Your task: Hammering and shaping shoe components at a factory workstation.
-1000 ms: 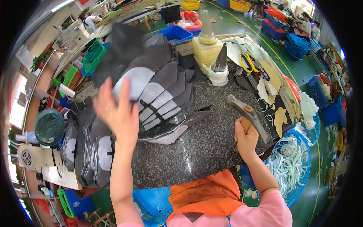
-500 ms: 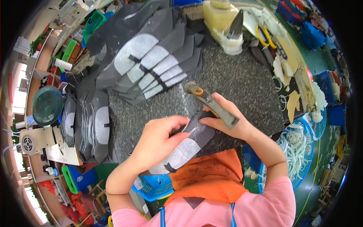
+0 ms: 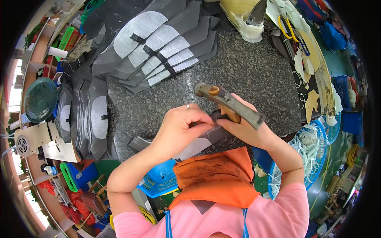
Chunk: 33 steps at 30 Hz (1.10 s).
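Both my hands work on a dark grey flexible cut piece with a pale grey patch (image 3: 194, 147), at the near edge of the speckled stone slab (image 3: 258, 67). My left hand (image 3: 180, 125) is closed, thumb and fingers pinching the piece's upper edge. My right hand (image 3: 250, 129) grips a hammer (image 3: 234, 104) by its wooden handle, the metal head lying above the knuckles; its thumb also presses on the piece beside the left fingertips. Most of the handle is hidden by the hand. Beyond lies a fanned stack of similar dark pieces (image 3: 158, 43) with pale patches and black tabs.
More such pieces (image 3: 93, 115) stand at the left beside a green fan (image 3: 41, 99). A yellowish glue container (image 3: 242, 18) with a dark blade-like tool stands at the back. Yellow-handled scissors (image 3: 287, 29) and scraps lie at the right; a blue basket of white strips (image 3: 303, 154) stands below.
My left hand has moved right and closed in next to the right thumb. The piece has tilted and shows less of its patch. The view has shifted; the hammer remains in my right hand.
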Motion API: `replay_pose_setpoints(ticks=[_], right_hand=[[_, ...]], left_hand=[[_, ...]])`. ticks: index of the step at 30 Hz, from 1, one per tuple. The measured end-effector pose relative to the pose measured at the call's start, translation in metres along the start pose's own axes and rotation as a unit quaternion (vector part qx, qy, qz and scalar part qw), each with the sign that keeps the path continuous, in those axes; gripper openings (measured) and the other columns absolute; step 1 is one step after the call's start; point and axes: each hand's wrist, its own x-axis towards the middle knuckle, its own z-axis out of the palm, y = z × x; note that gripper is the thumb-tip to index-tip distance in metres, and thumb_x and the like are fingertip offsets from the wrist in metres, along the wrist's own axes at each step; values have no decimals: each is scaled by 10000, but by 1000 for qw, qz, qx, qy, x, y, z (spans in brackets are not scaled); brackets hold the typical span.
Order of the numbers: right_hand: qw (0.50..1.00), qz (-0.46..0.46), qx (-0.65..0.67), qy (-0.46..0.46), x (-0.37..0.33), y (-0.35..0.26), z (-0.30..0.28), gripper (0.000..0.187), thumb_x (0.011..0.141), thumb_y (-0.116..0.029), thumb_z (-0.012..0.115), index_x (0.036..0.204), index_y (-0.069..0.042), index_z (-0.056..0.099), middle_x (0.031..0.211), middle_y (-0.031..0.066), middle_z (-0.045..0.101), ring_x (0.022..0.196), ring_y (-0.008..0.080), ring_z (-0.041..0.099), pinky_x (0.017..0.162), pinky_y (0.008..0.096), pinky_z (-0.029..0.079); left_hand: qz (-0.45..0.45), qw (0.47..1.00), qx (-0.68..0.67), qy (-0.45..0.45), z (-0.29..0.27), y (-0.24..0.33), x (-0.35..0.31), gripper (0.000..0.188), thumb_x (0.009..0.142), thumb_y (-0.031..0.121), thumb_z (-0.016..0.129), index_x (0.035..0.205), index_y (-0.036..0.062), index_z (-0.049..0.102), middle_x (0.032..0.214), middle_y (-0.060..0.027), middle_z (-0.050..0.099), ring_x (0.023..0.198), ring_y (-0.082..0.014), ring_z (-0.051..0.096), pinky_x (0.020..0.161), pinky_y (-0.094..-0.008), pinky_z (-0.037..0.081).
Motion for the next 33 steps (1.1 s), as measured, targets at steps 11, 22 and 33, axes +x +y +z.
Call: replay_pose_setpoints(ticks=[11, 22, 33], right_hand=[[937, 67, -307, -152, -7, -56, -59, 206, 824, -180, 648, 937, -38, 551, 767, 131, 598, 705, 348, 619, 581, 434, 482], [897, 117, -366, -218, -3, -44, -66, 245, 853, -242, 638, 886, -40, 502, 616, 117, 588, 605, 337, 620, 526, 446, 483], [887, 20, -421, -186, -1, -25, -41, 215, 803, -175, 654, 865, -56, 485, 608, 100, 577, 570, 306, 621, 497, 427, 489]], left_hand=[[8, 974, 223, -31, 18, -42, 27, 215, 778, 114, 722, 934, 19, 606, 657, -71, 569, 624, -231, 605, 582, -349, 462], [208, 888, 409, 33, 37, -50, 6, 181, 742, 78, 709, 912, 72, 647, 836, -63, 616, 746, -238, 625, 595, -342, 499], [234, 877, 411, 85, 35, -56, -15, 174, 685, 58, 675, 858, 42, 658, 868, -75, 611, 703, -240, 603, 579, -349, 481]])
